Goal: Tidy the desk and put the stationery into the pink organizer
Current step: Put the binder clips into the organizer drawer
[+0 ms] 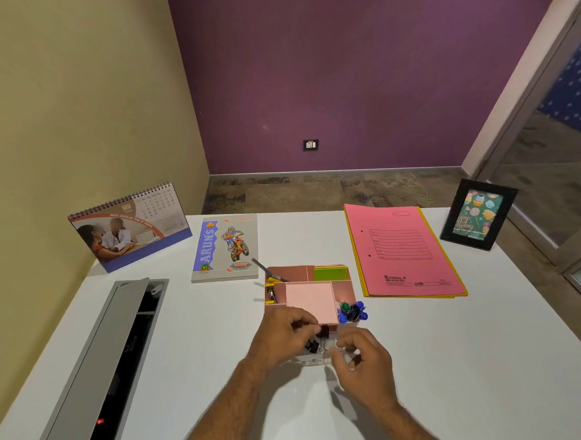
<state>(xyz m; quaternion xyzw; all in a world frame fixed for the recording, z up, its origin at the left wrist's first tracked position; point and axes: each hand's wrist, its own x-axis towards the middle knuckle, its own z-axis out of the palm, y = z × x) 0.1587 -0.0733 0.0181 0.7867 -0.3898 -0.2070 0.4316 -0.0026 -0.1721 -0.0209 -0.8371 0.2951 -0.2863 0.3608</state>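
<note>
Pink organizer sits mid-bench, w/ pink notes, green pad, pens inside. Just in front, black binder clips in a clear box. Left hand grip pinches a clip; right hand grip holds the box. Pink folder right, notebook left.

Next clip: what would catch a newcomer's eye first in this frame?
Probably the two hands, left hand and right hand, meeting at the near centre of the white desk over black binder clips and a clear plastic box. Just behind them sits the pink organizer, with the pink file folder lying to its right.
</note>
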